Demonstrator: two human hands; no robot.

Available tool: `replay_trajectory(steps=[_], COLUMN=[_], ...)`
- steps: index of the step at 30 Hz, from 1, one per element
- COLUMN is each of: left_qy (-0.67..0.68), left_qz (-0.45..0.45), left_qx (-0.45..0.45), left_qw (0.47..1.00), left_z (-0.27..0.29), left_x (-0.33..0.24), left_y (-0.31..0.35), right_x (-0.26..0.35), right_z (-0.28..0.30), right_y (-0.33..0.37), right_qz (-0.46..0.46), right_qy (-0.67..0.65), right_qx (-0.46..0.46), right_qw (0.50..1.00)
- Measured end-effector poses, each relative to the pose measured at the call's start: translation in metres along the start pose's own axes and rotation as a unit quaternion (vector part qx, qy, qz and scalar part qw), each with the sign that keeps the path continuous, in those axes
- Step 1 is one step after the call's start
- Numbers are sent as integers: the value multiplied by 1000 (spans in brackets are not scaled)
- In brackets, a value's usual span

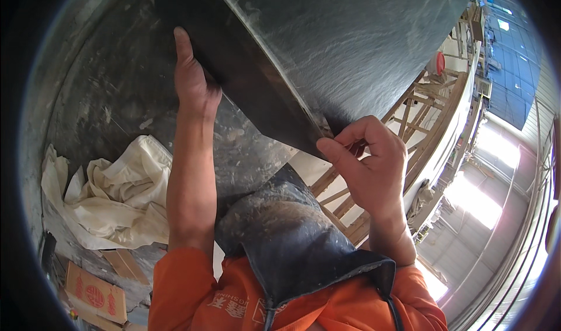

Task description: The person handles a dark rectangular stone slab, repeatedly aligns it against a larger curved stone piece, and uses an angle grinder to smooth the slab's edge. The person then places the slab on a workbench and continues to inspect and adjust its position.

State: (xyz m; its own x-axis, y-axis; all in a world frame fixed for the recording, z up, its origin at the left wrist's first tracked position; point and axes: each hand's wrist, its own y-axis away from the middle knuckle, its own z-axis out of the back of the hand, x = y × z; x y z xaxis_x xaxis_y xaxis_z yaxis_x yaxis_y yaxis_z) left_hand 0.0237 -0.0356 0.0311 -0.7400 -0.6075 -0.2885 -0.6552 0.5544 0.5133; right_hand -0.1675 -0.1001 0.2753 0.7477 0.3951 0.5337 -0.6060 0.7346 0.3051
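Observation:
A large dark panel (362, 44) fills the upper middle, its broad grey face streaked with sheen. A pale, rough edge and a black side face (234, 68) run diagonally down to a corner. My left hand (191, 77) holds the panel at its black side, with the thumb stretched upward; the other fingers are hidden behind it. At the lower corner my right hand (368, 156) is closed, thumb and forefinger pinched together on the edge. Whether a thin scrap sits between those fingertips is too small to tell.
A crumpled off-white cloth (123, 196) lies on a dark, scuffed surface (111, 97) to the left. Below it is a brown cardboard box (96, 290). Wooden framing (421, 115) and a red round object (437, 63) stand at the right. A dusty dark apron (280, 226) hangs over my front.

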Motion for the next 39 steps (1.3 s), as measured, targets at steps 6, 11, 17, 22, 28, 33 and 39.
replay_trajectory(steps=[6, 11, 17, 22, 28, 33, 39], left_qy=[-18, -15, -25, -64, -50, -39, -42], left_qz=[3, 21, 26, -10, 22, 14, 20], left_qx=[17, -8, 10, 1, 9, 42, 59], left_qw=[1000, 1000, 999, 998, 998, 998, 997], left_z=[1, 1, 10, -7, -5, 0, -2], left_x=[0, 4, 8, 4, 0, 1, -1], left_y=[2, 7, -1, 8, 8, 8, 10], right_x=[-11, -12, -13, -16, -14, -16, -17], right_z=[2, 2, 2, 2, 3, 0, 0], right_y=[-3, -3, -3, -4, -3, -2, -3], right_qz=[44, 37, 42, 59, 37, 39, 40], right_qy=[-4, -12, -20, 15, -14, -27, -52], right_qx=[-2, 5, 6, -8, -4, -9, -7], right_qw=[999, 999, 999, 998, 999, 999, 998])
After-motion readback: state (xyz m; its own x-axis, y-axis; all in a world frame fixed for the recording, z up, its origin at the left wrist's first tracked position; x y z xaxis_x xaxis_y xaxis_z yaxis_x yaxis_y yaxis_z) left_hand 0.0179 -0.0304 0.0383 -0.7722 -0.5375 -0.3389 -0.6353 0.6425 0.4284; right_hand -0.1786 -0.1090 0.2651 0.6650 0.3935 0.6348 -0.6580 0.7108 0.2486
